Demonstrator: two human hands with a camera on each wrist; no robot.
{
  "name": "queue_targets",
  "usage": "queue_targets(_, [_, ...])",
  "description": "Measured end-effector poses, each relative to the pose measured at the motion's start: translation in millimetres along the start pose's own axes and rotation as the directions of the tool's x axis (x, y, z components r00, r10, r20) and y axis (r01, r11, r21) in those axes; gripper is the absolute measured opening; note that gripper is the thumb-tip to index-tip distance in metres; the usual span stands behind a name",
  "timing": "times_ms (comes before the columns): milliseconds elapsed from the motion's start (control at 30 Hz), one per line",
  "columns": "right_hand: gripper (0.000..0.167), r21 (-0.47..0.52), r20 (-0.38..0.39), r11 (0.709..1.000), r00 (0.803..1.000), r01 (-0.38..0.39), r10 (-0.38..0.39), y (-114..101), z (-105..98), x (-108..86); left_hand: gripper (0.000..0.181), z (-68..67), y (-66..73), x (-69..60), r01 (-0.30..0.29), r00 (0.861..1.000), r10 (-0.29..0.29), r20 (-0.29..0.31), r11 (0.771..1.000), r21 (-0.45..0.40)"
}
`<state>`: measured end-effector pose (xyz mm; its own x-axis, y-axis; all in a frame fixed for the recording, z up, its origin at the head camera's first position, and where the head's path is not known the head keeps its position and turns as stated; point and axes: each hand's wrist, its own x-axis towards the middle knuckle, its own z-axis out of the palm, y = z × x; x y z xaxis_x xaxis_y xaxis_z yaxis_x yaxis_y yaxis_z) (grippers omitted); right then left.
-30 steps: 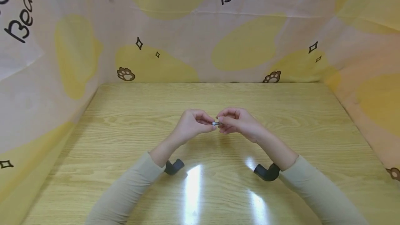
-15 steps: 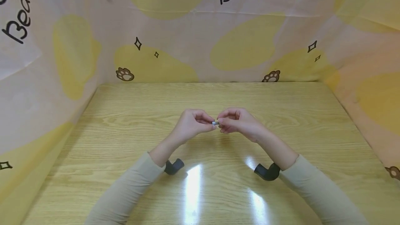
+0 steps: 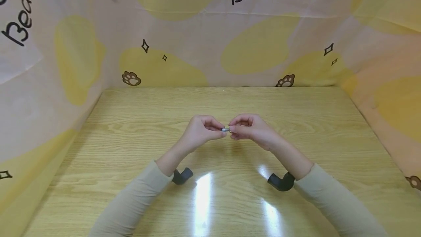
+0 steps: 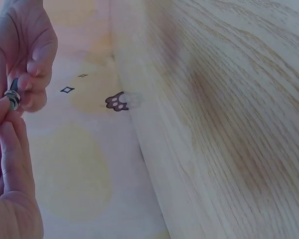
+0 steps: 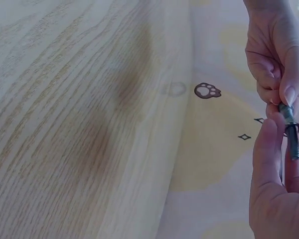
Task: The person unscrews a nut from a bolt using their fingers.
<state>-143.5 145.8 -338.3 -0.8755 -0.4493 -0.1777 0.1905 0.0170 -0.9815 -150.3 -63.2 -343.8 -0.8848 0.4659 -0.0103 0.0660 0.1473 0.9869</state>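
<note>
My left hand (image 3: pixel 197 131) pinches one end of a small metal bolt (image 3: pixel 225 130) between thumb and fingers, above the table. Across from it, my right hand (image 3: pixel 253 131) has its thumb and fingertips at the bolt's other end. In the right wrist view, the threaded bolt (image 5: pixel 294 148) passes through a small metal ring (image 5: pixel 292 125), a nut or washer, between my right fingertips; which of the two I cannot tell. The left wrist view shows the bolt (image 4: pixel 13 97) at my left fingertips, with ring-like parts around it. Fingers partly hide both ends.
Beneath the hands spreads a wood-grain table (image 3: pixel 131 112). Patterned cloth (image 3: pixel 184 32) hangs at its back and both sides. Black curved pieces (image 3: pixel 184 175) sit at both wrists, by the sleeve cuffs.
Both hands stay almost in place. My left hand and the bolt have edged slightly left, and my right fingers have shifted a little around the bolt's end.
</note>
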Motion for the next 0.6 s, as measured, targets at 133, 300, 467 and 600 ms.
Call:
queue_targets(133, [0.020,-0.026,-0.005,0.999,1.000,0.030,-0.030,0.5,-0.9,-0.4,0.013,1.1,-0.6,0.2,0.004,1.000,-0.004,-0.008,1.000,-0.011])
queue_targets(300, [0.023,-0.044,-0.025,0.999,1.000,-0.012,0.011,-0.1,0.2,0.2,0.014,1.9,-0.8,0.5,0.007,1.000,-0.007,-0.008,1.000,-0.007])
queue_targets(467, [0.017,-0.058,-0.025,0.998,1.000,0.001,-0.002,-1.0,0.2,-0.1,0.013,2.3,-1.4,1.4,-0.003,1.000,0.003,0.004,1.000,-0.008])
queue_targets(600, [0.024,-0.065,-0.016,0.998,0.999,0.027,-0.028,-3.2,-0.2,-1.6,0.013,2.8,-1.1,2.1,-0.004,1.000,0.004,0.005,1.000,-0.011])
